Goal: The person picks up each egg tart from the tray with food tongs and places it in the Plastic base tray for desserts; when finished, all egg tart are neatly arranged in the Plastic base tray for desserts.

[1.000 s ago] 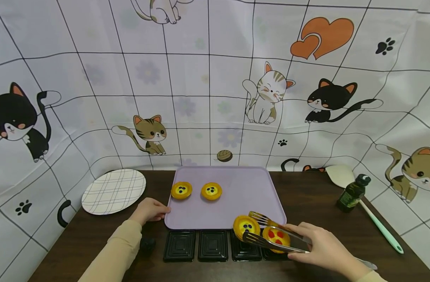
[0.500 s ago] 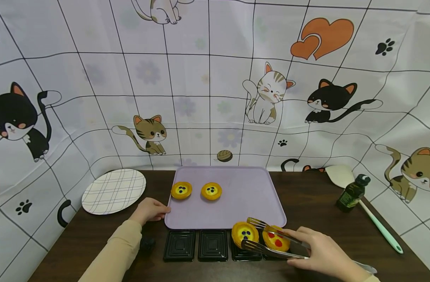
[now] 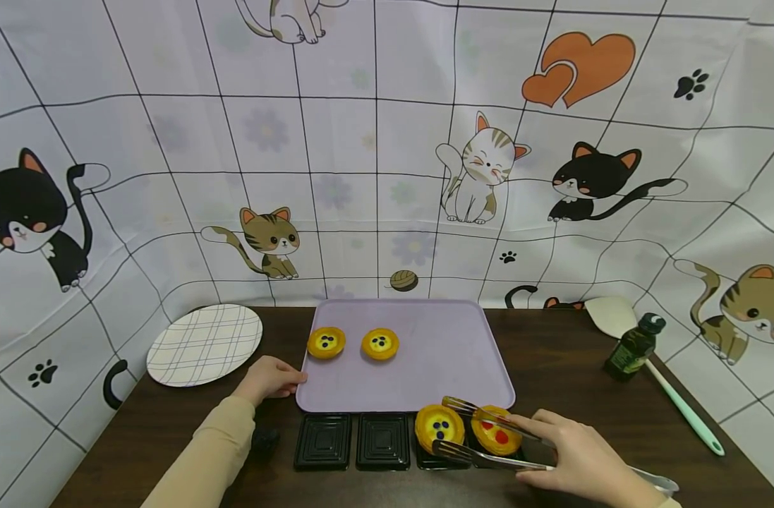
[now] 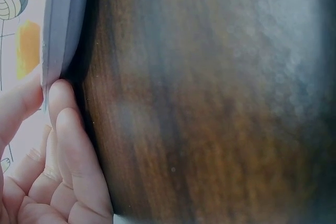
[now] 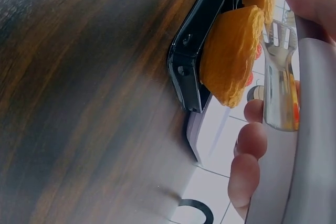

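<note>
In the head view my left hand (image 3: 269,379) pinches the left edge of the lilac tray (image 3: 444,349); the left wrist view has the thumb over the rim and fingers beneath. My right hand (image 3: 573,451) grips metal tongs (image 3: 494,461) with forked ends. Their prongs lie on either side of a yellow tart with dark blue dots (image 3: 427,423), over the third black square mold. A tart with red dots (image 3: 504,440) sits in the rightmost mold, close beside it. Two blue-dotted tarts, one at the left (image 3: 327,343) and one nearer the middle (image 3: 380,344), lie on the tray.
Black square molds (image 3: 323,443) stand in a row before the tray. A checked plate (image 3: 205,346) is at the left. To the right are a dark green bottle (image 3: 634,349) and a spatula (image 3: 685,409) with a pale green handle. A cat-print cloth hangs behind.
The right hand's tongs and the blue-dotted tart have moved down from the tray's front edge onto the third mold. The tong ends are slightly farther apart. The left hand has stayed put.
</note>
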Demonstrator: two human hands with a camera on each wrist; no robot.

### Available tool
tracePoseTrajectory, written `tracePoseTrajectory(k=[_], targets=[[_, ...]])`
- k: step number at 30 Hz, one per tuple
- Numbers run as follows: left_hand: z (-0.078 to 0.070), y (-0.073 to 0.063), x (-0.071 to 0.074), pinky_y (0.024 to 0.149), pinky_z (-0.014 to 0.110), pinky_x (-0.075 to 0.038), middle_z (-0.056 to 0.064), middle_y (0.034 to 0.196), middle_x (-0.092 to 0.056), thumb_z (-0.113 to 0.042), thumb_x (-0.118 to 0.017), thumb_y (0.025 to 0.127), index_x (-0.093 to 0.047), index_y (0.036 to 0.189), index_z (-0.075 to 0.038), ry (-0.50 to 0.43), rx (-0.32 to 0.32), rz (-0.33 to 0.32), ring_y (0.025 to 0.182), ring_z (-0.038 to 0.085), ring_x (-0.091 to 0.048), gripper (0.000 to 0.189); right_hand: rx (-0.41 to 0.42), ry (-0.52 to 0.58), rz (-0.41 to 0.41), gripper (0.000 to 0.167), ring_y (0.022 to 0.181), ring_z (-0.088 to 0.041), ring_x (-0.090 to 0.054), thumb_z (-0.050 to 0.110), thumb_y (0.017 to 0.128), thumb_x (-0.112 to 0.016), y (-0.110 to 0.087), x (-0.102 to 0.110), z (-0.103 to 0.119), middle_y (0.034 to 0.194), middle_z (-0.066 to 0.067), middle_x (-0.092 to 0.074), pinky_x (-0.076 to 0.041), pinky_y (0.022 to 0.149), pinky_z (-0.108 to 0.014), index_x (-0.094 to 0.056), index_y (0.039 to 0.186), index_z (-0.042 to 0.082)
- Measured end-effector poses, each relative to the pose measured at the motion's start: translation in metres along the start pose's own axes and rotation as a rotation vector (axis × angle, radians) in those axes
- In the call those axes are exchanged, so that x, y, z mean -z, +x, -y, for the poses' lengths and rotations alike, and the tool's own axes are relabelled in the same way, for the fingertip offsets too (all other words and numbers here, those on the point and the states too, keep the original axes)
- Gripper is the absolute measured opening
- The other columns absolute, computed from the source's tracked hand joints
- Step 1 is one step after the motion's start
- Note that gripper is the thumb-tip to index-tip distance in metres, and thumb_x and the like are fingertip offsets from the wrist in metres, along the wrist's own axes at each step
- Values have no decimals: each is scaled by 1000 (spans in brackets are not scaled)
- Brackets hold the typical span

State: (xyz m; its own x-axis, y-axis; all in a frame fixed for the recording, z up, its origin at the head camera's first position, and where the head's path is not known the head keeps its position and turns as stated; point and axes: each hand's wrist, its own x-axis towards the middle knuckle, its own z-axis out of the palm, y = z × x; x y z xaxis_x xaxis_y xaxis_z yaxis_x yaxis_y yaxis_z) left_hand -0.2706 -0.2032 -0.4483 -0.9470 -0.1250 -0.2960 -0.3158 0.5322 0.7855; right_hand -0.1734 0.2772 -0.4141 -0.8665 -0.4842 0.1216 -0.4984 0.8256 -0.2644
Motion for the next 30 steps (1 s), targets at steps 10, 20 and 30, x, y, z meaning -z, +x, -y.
tracePoseTrajectory(k=[10,20,30], targets=[[3,5,0,60,22,-55,4,68,-65,-18,-74,82,-71,88,4,-7,8,7,60,11,-60,22,-15,-21,28,70,58,4,-36,64,69,-71,1,0,4,91,12,-52,-31,46,-18,-60,127,26],[1,2,0,60,23,-56,4,68,-65,-18,-73,83,-71,88,4,-5,4,12,61,11,-60,22,-32,-43,42,70,62,2,-40,66,69,-70,1,2,5,92,13,-53,-34,48,-18,-59,127,29],[0,1,1,60,22,-56,4,69,-65,-18,-73,83,-71,88,4,-11,6,16,61,10,-60,22,-17,-68,-17,69,68,2,-46,67,67,-71,-1,1,3,93,16,-54,-40,51,-21,-58,126,31]])
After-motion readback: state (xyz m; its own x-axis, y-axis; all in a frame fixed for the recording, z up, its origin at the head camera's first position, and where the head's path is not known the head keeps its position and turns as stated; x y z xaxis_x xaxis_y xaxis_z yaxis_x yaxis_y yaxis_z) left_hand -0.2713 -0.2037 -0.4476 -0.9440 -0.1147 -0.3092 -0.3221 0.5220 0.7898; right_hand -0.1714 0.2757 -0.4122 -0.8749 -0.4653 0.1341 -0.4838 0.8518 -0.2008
